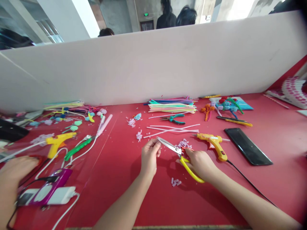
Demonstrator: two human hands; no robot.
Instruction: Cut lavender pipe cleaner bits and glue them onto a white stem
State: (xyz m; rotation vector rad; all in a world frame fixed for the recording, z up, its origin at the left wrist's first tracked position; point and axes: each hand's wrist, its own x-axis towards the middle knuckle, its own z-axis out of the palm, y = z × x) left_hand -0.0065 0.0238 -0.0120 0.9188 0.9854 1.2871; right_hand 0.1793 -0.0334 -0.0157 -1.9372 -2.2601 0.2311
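My right hand is closed around the handles of a pair of scissors, one loop yellow and some red showing. The blades point left, and their tips reach the pinched fingers of my left hand. Whatever those fingers hold is too small or hidden to make out. Just behind the blades lies a pile of short lilac pipe cleaner pieces. Several more cut pieces lie on the red table in front of the scissors. Long pale pink pipe cleaners are crossed beyond my hands.
Pliers and a pipe cleaner bundle lie farther back. At right are a yellow glue gun with a cord and a black phone. Leftward are another glue gun, a purple power strip and another person's hand. A white partition stands behind.
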